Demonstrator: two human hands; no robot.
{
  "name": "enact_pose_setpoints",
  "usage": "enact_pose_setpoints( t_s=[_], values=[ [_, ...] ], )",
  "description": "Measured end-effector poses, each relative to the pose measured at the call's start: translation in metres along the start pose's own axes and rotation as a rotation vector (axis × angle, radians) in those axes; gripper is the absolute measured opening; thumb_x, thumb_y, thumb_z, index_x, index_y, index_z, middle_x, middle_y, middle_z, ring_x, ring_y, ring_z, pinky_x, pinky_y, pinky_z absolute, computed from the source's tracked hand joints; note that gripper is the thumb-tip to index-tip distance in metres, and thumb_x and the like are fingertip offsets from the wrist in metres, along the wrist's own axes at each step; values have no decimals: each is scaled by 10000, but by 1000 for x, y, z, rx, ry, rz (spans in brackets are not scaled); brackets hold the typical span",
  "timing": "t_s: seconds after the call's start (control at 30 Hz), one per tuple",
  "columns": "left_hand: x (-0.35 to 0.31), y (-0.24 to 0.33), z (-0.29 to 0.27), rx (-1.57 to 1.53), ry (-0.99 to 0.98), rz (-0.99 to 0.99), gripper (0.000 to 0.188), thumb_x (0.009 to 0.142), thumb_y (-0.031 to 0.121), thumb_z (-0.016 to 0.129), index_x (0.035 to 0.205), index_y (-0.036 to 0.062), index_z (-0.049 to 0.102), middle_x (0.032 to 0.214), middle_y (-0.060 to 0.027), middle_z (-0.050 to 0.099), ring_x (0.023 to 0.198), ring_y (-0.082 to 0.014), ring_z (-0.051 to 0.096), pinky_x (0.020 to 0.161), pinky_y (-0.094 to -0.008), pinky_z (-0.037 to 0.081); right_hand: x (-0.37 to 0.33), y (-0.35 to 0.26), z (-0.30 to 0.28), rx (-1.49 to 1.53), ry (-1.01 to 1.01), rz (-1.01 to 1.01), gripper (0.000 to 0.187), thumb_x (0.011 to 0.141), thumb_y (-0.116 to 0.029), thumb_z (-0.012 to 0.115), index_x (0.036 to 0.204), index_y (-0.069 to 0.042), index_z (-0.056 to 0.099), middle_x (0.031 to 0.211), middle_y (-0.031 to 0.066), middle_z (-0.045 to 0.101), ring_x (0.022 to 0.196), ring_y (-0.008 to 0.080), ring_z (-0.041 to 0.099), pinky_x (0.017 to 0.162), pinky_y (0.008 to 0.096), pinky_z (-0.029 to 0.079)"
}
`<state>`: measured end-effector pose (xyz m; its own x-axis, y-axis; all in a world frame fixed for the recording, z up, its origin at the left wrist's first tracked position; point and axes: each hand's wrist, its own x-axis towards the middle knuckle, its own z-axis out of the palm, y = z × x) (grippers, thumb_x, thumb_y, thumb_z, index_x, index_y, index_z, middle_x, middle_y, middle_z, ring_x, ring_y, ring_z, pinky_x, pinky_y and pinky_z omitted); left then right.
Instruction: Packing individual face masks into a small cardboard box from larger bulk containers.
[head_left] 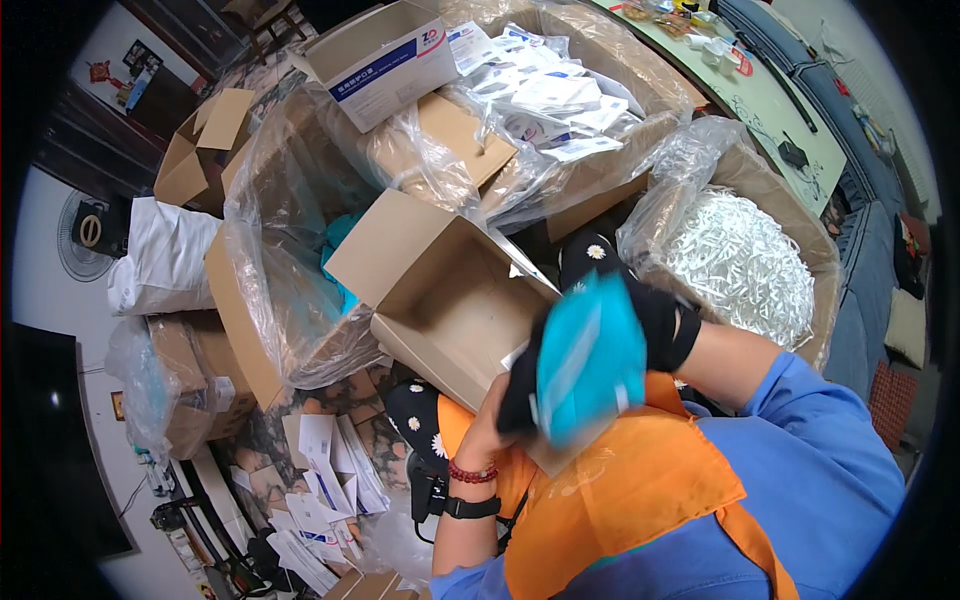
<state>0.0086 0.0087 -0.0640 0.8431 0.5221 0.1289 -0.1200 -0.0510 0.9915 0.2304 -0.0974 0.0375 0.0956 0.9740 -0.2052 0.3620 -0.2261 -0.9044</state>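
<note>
A teal folded face mask point(590, 360), smeared by motion, is held up in front of my orange apron point(640, 490). My left hand point(515, 395), in a dark glove that leaves part of it bare, grips the mask by its lower left edge. Behind the mask's right side is my right hand point(660, 325), also dark-gloved and closed on it; its fingertips are hidden. Just beyond my hands, an open brown carton point(465, 310) with a raised flap leans near my knees, its inside bare cardboard.
Large plastic-lined cartons surround me: white packets point(560, 95) far, white strips point(740, 265) right, teal masks point(340, 250) left. A white printed box point(390, 75) sits atop one. Flattened white boxes point(325, 480) lie on the floor at lower left. A long table point(770, 125) stands far right.
</note>
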Motion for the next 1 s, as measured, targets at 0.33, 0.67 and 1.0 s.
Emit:
enact_pose_setpoints(
  t_s=[0.33, 0.67, 1.0],
  values=[
    [13, 80, 10, 641, -229, -83, 249, 966, 195, 532, 800, 10, 534, 697, -206, 577, 668, -408, 581, 556, -433, 451, -21, 15, 25, 413, -371, -108, 365, 975, -208, 558, 1282, -10, 550, 1199, 93, 629, 1036, 101, 539, 919, 280, 451],
    [-21, 81, 30, -33, -125, -314, 168, 898, 141, 577, 801, 6, 603, 612, -110, 574, 565, -244, 595, 527, -366, 448, -33, -51, 35, 577, 175, 263, 151, 905, -97, 603, 1046, -52, 630, 932, 62, 657, 847, 183, 629, 734, 315, 502],
    [-37, 145, 5, 420, -485, 130, 192, 833, 176, 644, 731, 23, 589, 685, -113, 537, 675, -304, 591, 586, -377, 479, -49, -84, 8, 791, -447, 474, 274, 840, -157, 747, 1022, 30, 665, 947, 144, 673, 895, 234, 663, 855, 381, 526]
  ],
)
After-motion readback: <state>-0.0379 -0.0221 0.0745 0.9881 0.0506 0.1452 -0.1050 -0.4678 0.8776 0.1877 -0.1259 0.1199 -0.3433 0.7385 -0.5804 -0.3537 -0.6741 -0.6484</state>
